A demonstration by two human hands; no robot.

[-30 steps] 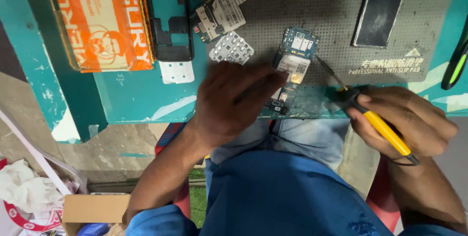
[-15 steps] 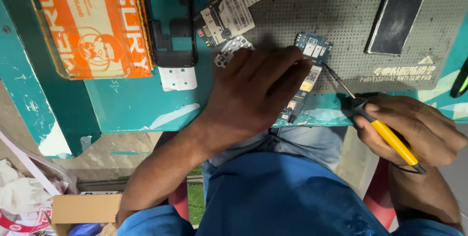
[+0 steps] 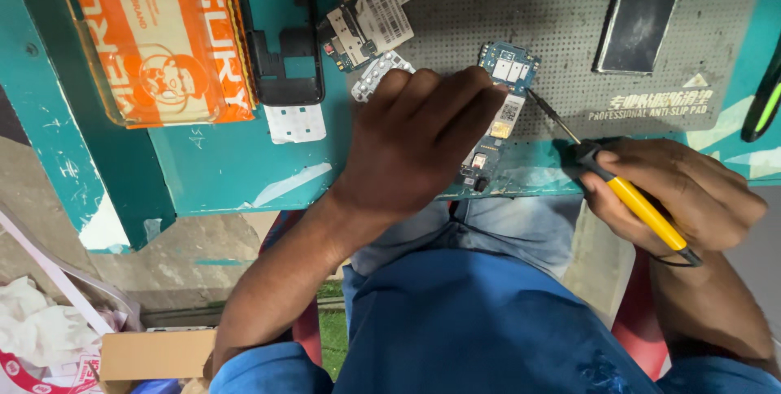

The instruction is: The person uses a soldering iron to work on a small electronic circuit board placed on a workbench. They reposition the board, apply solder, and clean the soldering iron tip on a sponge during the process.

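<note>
The left hand (image 3: 419, 146) lies flat, fingers together, pressing down on a blue circuit board (image 3: 506, 76) whose top end sticks out past the fingertips. The right hand (image 3: 675, 194) is clamped around a yellow-handled screwdriver (image 3: 626, 194); its thin dark shaft slants up and left, and the tip meets the board just beside the left fingertips.

Well to the left of the left hand lies a flat orange packet (image 3: 159, 32) with white lettering and a drawn round emblem, wrapped in clear plastic. Between the packet and the left hand sits a black phone frame (image 3: 281, 32), with a small white label sheet (image 3: 294, 123) just below it. Above the left hand a second board (image 3: 382, 11) carries a long white barcode sticker, and a pale keypad piece (image 3: 376, 72) touches the knuckles. Above the right hand, a dark rectangular screen (image 3: 640, 9) rests on the grey perforated mat (image 3: 569, 3), which has white print along its lower edge.

The circuit board is narrow and long, with silver shields at its top, a gold square midway, and small dark parts near the teal table (image 3: 236, 170) edge.
</note>
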